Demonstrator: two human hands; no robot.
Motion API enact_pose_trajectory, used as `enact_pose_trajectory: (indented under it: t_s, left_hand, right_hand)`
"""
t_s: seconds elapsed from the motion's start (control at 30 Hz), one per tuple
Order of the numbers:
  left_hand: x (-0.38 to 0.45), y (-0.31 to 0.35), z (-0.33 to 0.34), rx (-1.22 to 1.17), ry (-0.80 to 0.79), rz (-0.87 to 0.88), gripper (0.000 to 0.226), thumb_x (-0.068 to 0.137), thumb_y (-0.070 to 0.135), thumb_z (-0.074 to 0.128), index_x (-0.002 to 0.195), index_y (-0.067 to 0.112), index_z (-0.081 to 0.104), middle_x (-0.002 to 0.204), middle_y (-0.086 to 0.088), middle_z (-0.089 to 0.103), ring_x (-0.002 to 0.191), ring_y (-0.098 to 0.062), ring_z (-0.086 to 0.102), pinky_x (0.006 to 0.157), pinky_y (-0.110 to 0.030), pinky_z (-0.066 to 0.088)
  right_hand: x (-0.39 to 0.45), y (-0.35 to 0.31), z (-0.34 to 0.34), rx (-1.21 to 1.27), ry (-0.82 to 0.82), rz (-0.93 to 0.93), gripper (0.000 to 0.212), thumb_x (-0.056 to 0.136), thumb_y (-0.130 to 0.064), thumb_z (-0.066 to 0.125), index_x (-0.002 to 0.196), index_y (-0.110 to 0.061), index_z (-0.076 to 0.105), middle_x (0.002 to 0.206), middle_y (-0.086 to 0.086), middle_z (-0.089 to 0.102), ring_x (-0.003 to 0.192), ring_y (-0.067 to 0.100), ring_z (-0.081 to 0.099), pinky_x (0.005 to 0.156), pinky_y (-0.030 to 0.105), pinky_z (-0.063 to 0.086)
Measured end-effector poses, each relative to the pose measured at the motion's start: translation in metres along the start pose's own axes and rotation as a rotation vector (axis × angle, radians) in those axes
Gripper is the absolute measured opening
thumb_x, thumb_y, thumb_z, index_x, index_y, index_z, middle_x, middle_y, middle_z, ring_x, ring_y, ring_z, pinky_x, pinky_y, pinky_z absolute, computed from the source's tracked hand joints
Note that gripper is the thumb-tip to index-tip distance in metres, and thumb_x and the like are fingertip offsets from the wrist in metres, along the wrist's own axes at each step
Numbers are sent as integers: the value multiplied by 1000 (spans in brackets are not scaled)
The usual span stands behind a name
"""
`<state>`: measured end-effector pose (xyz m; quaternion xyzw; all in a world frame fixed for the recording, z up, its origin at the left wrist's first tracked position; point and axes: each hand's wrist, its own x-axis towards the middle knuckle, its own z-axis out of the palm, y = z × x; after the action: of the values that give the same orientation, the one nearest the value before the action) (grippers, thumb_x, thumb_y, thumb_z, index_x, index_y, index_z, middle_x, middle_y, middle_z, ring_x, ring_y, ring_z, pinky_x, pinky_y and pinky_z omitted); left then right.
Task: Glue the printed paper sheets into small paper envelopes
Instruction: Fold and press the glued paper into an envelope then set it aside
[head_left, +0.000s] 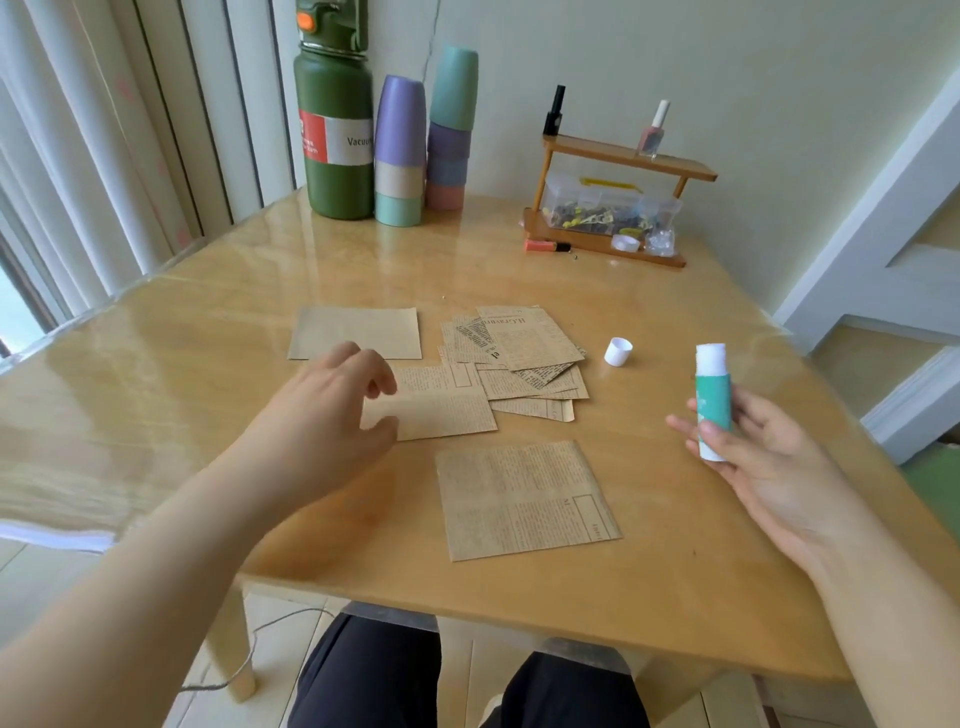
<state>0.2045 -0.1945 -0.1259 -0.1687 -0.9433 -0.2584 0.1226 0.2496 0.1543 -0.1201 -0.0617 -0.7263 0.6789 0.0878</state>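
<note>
Sheet (527, 500) lies flat at table (701, 597) centre, the pile (519, 358) at its 12 o'clock. Your right hand (769, 457) grasps the uncapped glue (712, 400) at 3 o'clock; your left hand (332, 410) hovers, fingers loosely curled, at 10 o'clock over a folded sheet (447, 410).

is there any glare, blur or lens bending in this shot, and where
Head view: window light from the left puts a broad glare on the glossy table, strongest at its left edge; the left hand over the folded sheet is slightly motion-blurred; the right hand with the glue stick is sharper; wide-angle distortion bends the curtains and table edges.
</note>
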Motion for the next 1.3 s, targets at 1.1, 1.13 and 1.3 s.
enact_pose_trajectory:
  t_s: [1.1, 1.13, 1.3]
  left_hand:
    - [68, -11, -11, 106, -496, -204, 50, 77, 34, 73, 116, 21, 43, 107, 5, 51, 94, -19, 53, 84, -38, 49]
    - [63, -11, -10, 18, -437, -213, 45, 78, 28, 73, 113, 22, 44, 103, 5, 53, 91, -19, 54, 80, -37, 51]
    - [37, -9, -10, -490, -176, -166, 35, 79, 12, 72, 105, 28, 56, 101, 4, 63, 92, -10, 58, 71, -23, 48]
  right_hand:
    - [-27, 5, 6, -697, 285, -41, 76, 77, -26, 75, 139, -37, 33, 134, -23, 42, 128, 3, 39, 98, 26, 31]
    - [-35, 4, 6, -717, 379, -91, 76, 77, -23, 74, 140, -34, 33, 138, -18, 42, 130, 7, 39, 98, 25, 30]
    - [-69, -9, 24, -655, 403, -413, 51, 75, -35, 70, 117, -51, 45, 115, -26, 50, 107, -4, 50, 86, 4, 37]
